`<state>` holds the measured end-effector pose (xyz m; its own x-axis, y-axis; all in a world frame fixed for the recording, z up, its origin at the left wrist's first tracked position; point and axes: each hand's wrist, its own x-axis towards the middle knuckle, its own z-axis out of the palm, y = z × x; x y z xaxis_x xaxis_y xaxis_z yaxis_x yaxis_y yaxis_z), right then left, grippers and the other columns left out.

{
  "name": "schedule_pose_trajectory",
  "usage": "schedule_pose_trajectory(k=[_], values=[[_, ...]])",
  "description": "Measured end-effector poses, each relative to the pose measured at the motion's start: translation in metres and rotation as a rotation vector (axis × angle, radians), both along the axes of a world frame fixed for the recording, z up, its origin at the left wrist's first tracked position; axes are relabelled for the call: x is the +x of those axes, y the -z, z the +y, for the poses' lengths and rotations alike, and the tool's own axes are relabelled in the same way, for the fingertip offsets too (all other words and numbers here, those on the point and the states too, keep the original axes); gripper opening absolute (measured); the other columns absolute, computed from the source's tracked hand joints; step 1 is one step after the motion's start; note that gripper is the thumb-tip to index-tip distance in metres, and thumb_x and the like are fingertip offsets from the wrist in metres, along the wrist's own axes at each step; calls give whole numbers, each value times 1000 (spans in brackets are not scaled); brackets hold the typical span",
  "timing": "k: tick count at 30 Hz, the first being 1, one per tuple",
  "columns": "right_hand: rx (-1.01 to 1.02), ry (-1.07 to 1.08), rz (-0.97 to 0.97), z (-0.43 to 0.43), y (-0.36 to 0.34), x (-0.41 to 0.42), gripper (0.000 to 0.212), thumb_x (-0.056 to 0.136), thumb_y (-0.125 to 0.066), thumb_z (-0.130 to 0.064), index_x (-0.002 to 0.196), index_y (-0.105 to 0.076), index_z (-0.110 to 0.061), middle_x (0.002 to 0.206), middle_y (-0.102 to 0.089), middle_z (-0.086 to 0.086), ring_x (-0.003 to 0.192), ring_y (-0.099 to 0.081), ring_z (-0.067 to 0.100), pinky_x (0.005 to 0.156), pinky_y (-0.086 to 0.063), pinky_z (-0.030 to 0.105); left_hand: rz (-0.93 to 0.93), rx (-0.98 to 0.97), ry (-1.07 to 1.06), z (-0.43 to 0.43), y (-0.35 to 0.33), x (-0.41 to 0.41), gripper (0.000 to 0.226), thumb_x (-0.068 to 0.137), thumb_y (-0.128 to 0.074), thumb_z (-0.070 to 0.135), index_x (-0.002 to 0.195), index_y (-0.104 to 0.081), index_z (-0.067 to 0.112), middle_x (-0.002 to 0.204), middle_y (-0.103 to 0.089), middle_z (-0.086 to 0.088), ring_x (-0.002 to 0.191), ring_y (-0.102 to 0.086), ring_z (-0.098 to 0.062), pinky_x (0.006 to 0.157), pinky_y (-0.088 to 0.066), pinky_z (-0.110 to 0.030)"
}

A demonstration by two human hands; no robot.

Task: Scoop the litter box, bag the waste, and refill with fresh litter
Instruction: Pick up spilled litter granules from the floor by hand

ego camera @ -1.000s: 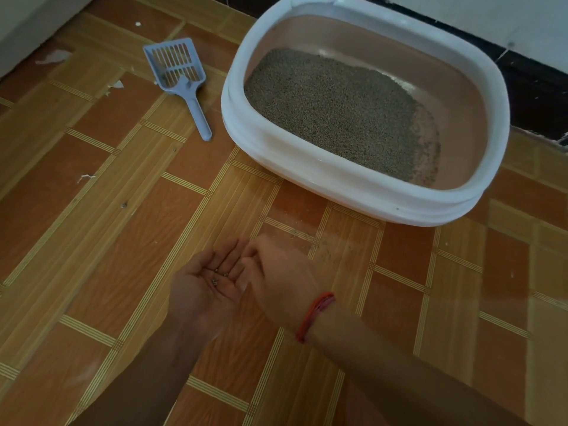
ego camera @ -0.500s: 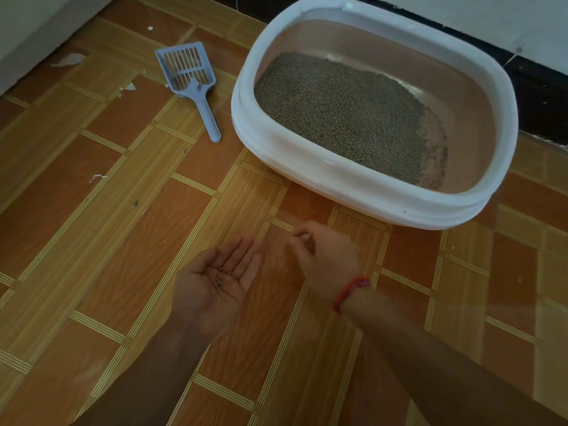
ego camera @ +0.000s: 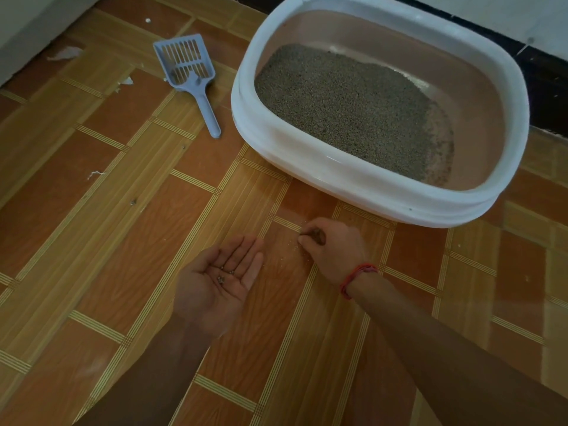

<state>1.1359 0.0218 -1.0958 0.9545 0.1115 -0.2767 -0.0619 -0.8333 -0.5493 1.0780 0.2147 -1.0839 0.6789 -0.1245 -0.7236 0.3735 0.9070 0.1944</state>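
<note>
A white-rimmed litter box [ego camera: 353,182] stands on the tiled floor at the upper right, with grey litter [ego camera: 344,103] covering most of its pinkish bottom. A blue slotted scoop [ego camera: 190,72] lies on the floor to its left. My left hand [ego camera: 218,281] is held palm up with a few litter grains [ego camera: 222,275] lying on it. My right hand [ego camera: 332,244], with a red thread at the wrist, is down at the floor just in front of the box, its fingertips pinched together over scattered grains [ego camera: 292,250].
Small white scraps [ego camera: 126,81] and specks lie on the floor at the left. A pale wall base [ego camera: 30,32] runs along the upper left, and a dark skirting [ego camera: 547,96] runs behind the box at the right.
My right hand has moved away from my left palm, to the right and down to the floor in front of the box. My left hand stays palm up.
</note>
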Motion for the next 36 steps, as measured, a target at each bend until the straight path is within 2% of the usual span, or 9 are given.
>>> schedule_pose_trajectory(k=[7,13,15,18,22,23,26,32,36], values=[[-87,-52,11,5,3,2,12,96,-53,-34,93,-64,-32,94,-63,-10,83,-58,10,65,-46,24,4,-2,-5,0,2,1,50,101,-37,20,87,-76,-8,112,-71,-22,104,-70,-35,86,-57,-48],[-193,-83,29,10,-3,-1,17,100,-44,-36,101,-59,-28,95,-62,-9,82,-59,12,51,-30,18,0,-3,0,0,1,0,49,101,-37,20,88,-76,-7,114,-71,-22,106,-70,-34,88,-55,-50],[-161,-80,33,16,-13,-3,16,99,-43,-36,99,-57,-28,92,-61,-9,81,-60,13,53,-36,22,-6,1,5,0,1,-1,50,101,-37,20,88,-76,-7,115,-70,-22,106,-69,-35,90,-54,-50],[-27,-126,38,36,-32,-17,14,98,-42,-34,96,-54,-29,88,-61,-9,81,-58,13,70,-49,33,-11,4,0,0,2,-1,51,101,-36,20,88,-76,-8,114,-70,-23,106,-70,-35,89,-55,-49],[119,-248,37,69,-49,-41,10,96,-45,-33,97,-53,-27,101,-60,-7,93,-58,15,82,-49,38,-22,16,40,0,1,-3,54,102,-33,23,86,-77,-4,97,-75,-17,86,-75,-26,68,-62,-35],[136,-272,25,75,-50,-45,10,97,-45,-33,97,-53,-26,103,-59,-6,94,-59,16,83,-50,41,-26,7,63,0,1,-4,54,102,-32,25,88,-76,-3,93,-75,-15,84,-75,-24,67,-61,-34],[118,-326,38,82,-51,-51,13,99,-43,-33,101,-52,-23,103,-57,-2,91,-60,20,81,-51,45,-47,-25,81,1,0,-4,56,102,-30,27,89,-77,-2,99,-75,-14,97,-73,-25,82,-60,-37],[117,-361,-51,80,-47,-55,15,98,-46,-27,107,-58,-23,102,-57,-1,90,-60,20,78,-53,43,-42,-24,69,0,1,-6,53,101,-33,25,89,-77,-1,105,-74,-14,106,-71,-26,91,-56,-39],[170,-284,-111,72,-47,-48,11,92,-54,-29,97,-64,-25,93,-60,-6,87,-59,14,76,-52,35,-41,-26,45,0,1,-5,54,102,-32,24,88,-77,-2,100,-75,-15,94,-74,-26,71,-62,-36]])
